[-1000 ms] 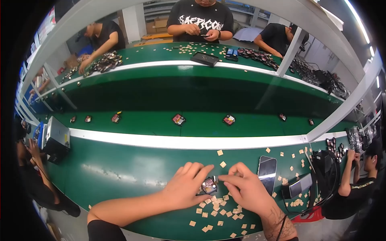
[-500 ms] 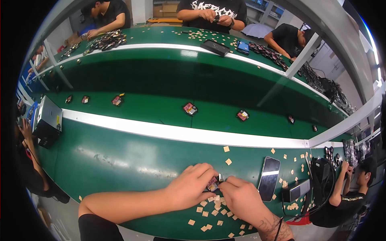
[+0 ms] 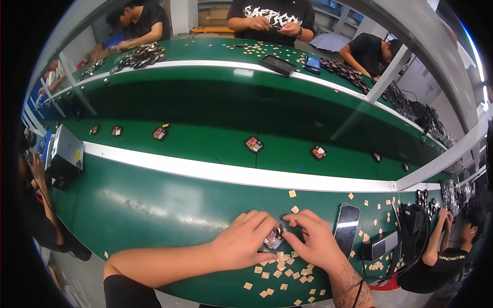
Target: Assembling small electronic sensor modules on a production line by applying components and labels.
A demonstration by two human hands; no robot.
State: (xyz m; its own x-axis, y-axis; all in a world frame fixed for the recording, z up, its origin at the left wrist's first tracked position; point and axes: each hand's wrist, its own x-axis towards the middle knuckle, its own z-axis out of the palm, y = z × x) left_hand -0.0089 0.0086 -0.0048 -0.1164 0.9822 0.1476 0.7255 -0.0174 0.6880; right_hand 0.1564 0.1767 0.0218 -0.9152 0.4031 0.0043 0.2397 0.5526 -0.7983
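A small black device with a reddish circuit board [image 3: 273, 240] lies low over the green table, between my hands. My left hand [image 3: 241, 238] grips its left side, fingers over the top edge and thumb below. My right hand [image 3: 314, 238] is at the device's right side. Its thumb and index finger are spread apart, with the thumb close to the device; I cannot tell whether it touches. A dark spot shows at the index fingertip, too blurred to name. Small beige square pieces [image 3: 281, 265] are scattered below and beside my hands.
A phone [image 3: 347, 226] and a grey box-shaped device [image 3: 381, 246] with a cable lie to the right. Beyond a white rail [image 3: 221, 169], several similar devices [image 3: 253, 144] sit on a green belt. A metal case [image 3: 67, 149] stands at left. Other people work around.
My right hand has opened, its index finger lifting off the device and its thumb drawing apart. The left hand keeps its hold. Devices on the belt have shifted right; the view has moved slightly.
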